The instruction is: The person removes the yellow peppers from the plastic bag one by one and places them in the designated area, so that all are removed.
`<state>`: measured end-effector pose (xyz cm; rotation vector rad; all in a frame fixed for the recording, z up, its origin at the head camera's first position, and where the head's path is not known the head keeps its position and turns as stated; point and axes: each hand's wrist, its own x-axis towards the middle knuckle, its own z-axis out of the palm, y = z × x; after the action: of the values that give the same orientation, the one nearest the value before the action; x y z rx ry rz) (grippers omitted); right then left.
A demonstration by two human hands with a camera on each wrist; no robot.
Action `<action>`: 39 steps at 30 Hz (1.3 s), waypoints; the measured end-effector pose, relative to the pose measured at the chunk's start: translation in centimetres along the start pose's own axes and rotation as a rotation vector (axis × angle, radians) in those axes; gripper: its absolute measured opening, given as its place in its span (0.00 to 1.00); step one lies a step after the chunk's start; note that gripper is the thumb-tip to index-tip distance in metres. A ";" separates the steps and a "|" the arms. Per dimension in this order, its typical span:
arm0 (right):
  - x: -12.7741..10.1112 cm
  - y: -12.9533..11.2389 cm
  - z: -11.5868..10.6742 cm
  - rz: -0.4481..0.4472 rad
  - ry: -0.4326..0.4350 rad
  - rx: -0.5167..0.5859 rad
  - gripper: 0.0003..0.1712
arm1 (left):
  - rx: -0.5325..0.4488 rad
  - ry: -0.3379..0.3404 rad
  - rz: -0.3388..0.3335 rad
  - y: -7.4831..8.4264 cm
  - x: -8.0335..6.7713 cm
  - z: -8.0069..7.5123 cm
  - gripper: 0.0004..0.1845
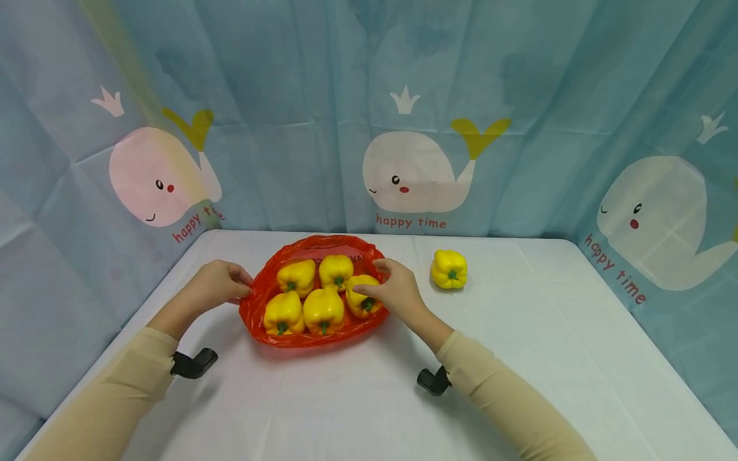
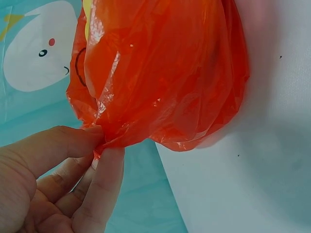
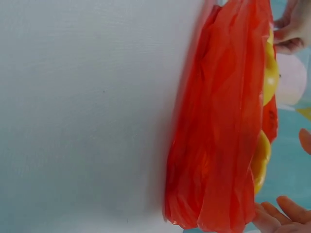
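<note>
Pinching the rim of the red plastic bag point(image 2: 165, 77) between thumb and fingers, the left hand point(image 1: 216, 285) is holding that edge out to the side, apparently to keep the mouth open and the film from slumping over the contents. Wrist view confirms it: thumb and fingertips point(image 2: 109, 160) are clamping a small fold of the plastic.

Opposite side, the right hand point(image 1: 398, 291) is resting on the bag's far rim with fingers spread and loosely bent, touching the nearest yellow pepper point(image 1: 363, 296). Can't tell whether it's gripping that pepper or just steadying it.

Between the two hands, the bag is lying flat and open on the white table point(image 1: 369, 397), acting as a shallow tray. Four more peppers point(image 1: 323, 310) are sitting inside it, stems up or forward, packed touching each other.

Beyond the right hand, well outside the bag, one loose pepper point(image 1: 448, 269) is standing alone on the table.

Behind everything, a blue whale-print curtain point(image 1: 409, 173) is hanging.
</note>
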<state>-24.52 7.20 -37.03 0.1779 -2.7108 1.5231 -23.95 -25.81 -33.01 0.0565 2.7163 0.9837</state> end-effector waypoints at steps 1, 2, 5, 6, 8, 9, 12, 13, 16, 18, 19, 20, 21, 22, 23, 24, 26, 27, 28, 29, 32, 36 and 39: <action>0.1 0.0 0.1 0.008 0.000 -0.007 0.40 | -0.004 0.000 -0.003 0.0 0.0 0.0 0.14; 0.1 0.1 0.2 0.011 -0.001 -0.016 0.40 | -0.005 0.000 -0.007 0.0 0.0 0.0 0.14; 0.2 0.2 0.4 0.027 -0.005 -0.036 0.40 | -0.003 -0.001 -0.016 0.0 -0.1 -0.1 0.13; 0.2 0.2 0.4 0.029 -0.008 -0.041 0.40 | -0.002 0.000 -0.019 0.0 -0.1 -0.1 0.13; 0.3 0.3 0.5 0.029 -0.013 -0.056 0.41 | 0.003 -0.001 -0.017 0.0 -0.1 -0.2 0.13; 0.3 0.3 0.5 0.031 -0.015 -0.065 0.41 | 0.003 -0.002 -0.015 0.1 -0.1 -0.2 0.13; 0.5 0.3 0.6 0.036 -0.029 -0.099 0.42 | 0.008 -0.002 -0.014 0.0 -0.1 -0.2 0.14; 0.5 0.3 0.7 0.039 -0.035 -0.111 0.42 | 0.010 -0.002 -0.012 0.0 0.0 -0.2 0.13; 0.5 0.3 0.7 0.048 -0.051 -0.154 0.42 | 0.016 -0.001 -0.009 -0.1 0.1 -0.2 0.13; 0.4 0.2 0.8 0.051 -0.062 -0.179 0.43 | 0.016 0.000 -0.004 -0.2 0.2 -0.2 0.13; 0.4 0.2 0.8 0.051 -0.068 -0.191 0.43 | 0.016 0.001 -0.004 -0.2 0.2 -0.2 0.13; 0.4 0.2 0.8 0.051 -0.074 -0.201 0.44 | 0.016 0.001 -0.006 -0.2 0.2 -0.2 0.13; 0.4 0.2 0.8 0.051 -0.078 -0.210 0.44 | 0.015 0.000 -0.009 -0.2 0.2 -0.2 0.13; 0.4 0.2 0.8 0.052 -0.082 -0.217 0.44 | 0.014 -0.002 -0.012 -0.2 0.2 -0.2 0.14; 0.4 0.2 0.9 0.054 -0.085 -0.223 0.44 | 0.014 -0.004 -0.016 -0.2 0.2 -0.1 0.14; 0.4 0.2 0.9 0.055 -0.088 -0.229 0.44 | 0.014 -0.006 -0.018 -0.3 0.2 -0.1 0.14; 0.5 0.3 1.0 0.058 -0.089 -0.240 0.44 | 0.016 -0.007 -0.026 -0.2 0.2 -0.1 0.14; 0.5 0.4 1.1 0.059 -0.090 -0.244 0.44 | 0.016 -0.007 -0.027 -0.2 0.3 0.0 0.14; 0.5 0.4 1.1 0.059 -0.091 -0.252 0.44 | 0.017 -0.008 -0.027 -0.1 0.3 0.0 0.14; 0.6 0.4 1.2 0.057 -0.092 -0.258 0.43 | 0.018 -0.007 -0.026 -0.1 0.3 0.0 0.14; 0.6 0.4 1.2 0.053 -0.095 -0.267 0.43 | 0.018 -0.006 -0.020 -0.1 0.3 0.0 0.14; 0.6 0.3 1.2 0.049 -0.100 -0.271 0.42 | 0.015 -0.005 -0.015 -0.1 0.2 0.0 0.14; 0.5 0.3 1.3 0.046 -0.104 -0.266 0.41 | 0.012 -0.005 -0.017 -0.1 0.1 0.0 0.13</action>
<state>-25.05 6.21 -37.87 0.1934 -2.9829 1.1758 -24.01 -25.90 -33.13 0.0375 2.7141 0.9614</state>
